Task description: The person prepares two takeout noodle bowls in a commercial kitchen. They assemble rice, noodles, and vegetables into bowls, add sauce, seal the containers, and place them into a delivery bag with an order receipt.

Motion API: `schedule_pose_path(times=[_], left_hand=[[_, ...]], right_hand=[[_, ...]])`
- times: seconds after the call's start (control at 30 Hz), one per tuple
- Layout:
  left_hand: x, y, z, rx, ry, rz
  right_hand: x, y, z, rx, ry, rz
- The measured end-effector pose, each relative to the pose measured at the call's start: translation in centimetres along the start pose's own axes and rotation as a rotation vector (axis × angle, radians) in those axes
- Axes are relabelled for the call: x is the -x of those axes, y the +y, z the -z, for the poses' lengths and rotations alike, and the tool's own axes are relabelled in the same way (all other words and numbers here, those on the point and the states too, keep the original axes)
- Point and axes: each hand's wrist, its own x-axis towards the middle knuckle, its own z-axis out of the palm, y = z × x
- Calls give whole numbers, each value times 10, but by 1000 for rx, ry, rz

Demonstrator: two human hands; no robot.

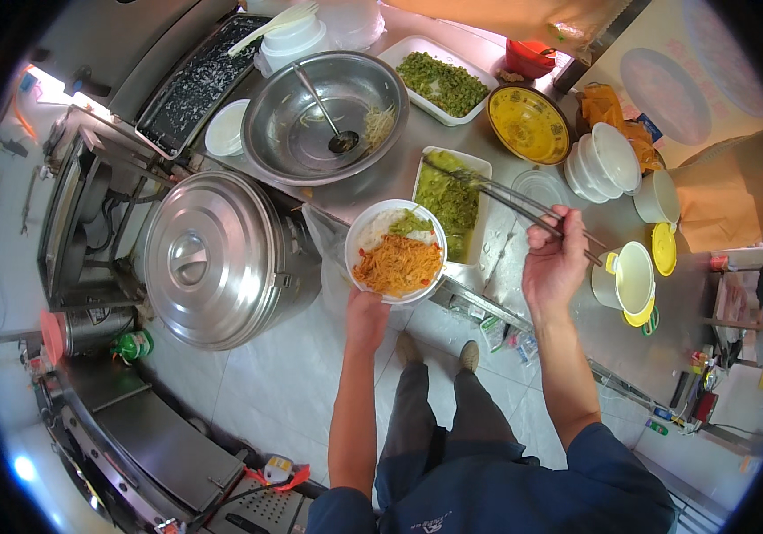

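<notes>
My left hand (367,312) holds a round white bowl (351,250) from below. In it lie white rice (375,230), some green vegetable (411,223) and an orange shredded food (398,265) with red bits. My right hand (558,257) grips long dark chopsticks (522,200), whose tips reach over a rectangular white tray (481,233) of wet green vegetables (448,197). The bowl is beside the tray's left edge. Whether the tips pinch any food I cannot tell. Behind the bowl stands a wide steel basin (268,143) with a ladle (318,100) and pale shreds inside.
A lidded steel pot (208,267) stands left of the bowl. Farther back are a white tray of chopped green food (445,83) and a yellow bowl (528,123). Stacked plastic bowls (602,163), a paper tub (624,277) and a yellow lid (664,248) sit on the right.
</notes>
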Motion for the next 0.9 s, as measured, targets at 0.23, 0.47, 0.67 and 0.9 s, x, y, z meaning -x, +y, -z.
schedule_pose_path(times=[0.23, 0.47, 0.67, 0.9], left_hand=[[-1, -1, 1, 21, 20, 6], [-5, -3, 3, 28, 9, 8], [-6, 7, 7, 42, -1, 25], [-12, 30, 16, 28, 19, -14]], right_hand=[[68, 25, 35, 565, 33, -167], [61, 3, 38, 558, -108, 69], [51, 20, 21, 558, -120, -23], [19, 7, -3, 330, -195, -13]])
